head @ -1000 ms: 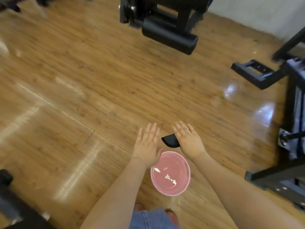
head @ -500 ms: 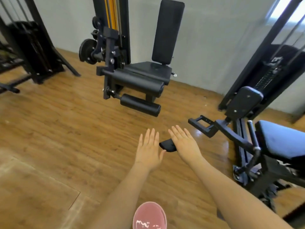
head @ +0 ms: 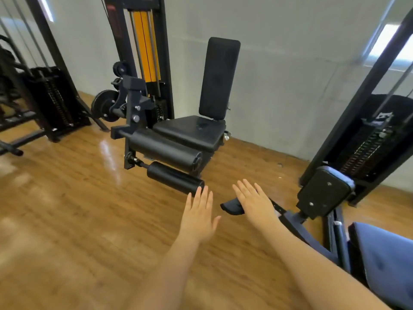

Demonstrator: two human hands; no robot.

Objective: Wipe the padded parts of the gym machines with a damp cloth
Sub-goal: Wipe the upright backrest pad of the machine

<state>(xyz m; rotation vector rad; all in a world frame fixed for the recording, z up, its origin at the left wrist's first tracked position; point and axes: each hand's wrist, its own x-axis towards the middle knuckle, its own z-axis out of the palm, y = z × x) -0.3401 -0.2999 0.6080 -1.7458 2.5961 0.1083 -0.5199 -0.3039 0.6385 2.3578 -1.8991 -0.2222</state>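
Observation:
My left hand (head: 199, 217) is held out flat in the air, fingers straight, holding nothing. My right hand (head: 254, 202) is stretched out beside it with fingers straight, and a dark cloth (head: 231, 206) sticks out from under its palm, held from below by the hidden thumb. Ahead stands a black leg machine with an upright back pad (head: 219, 77), a seat pad (head: 192, 130), an upper roller pad (head: 163, 151) and a lower roller pad (head: 174, 177). My left fingertips are just short of the lower roller's end.
To my right is a second machine with a black square pad (head: 324, 195) and a blue seat (head: 384, 253). Its weight stack (head: 366, 148) stands behind it. Another black rack (head: 51, 101) stands at the far left. The wooden floor (head: 78, 209) spreads between them.
My view has lifted from the floor and the pink water bowl to the leg machine, and the bowl has dropped out of sight. Both hands keep their pose, now nearer the lower roller.

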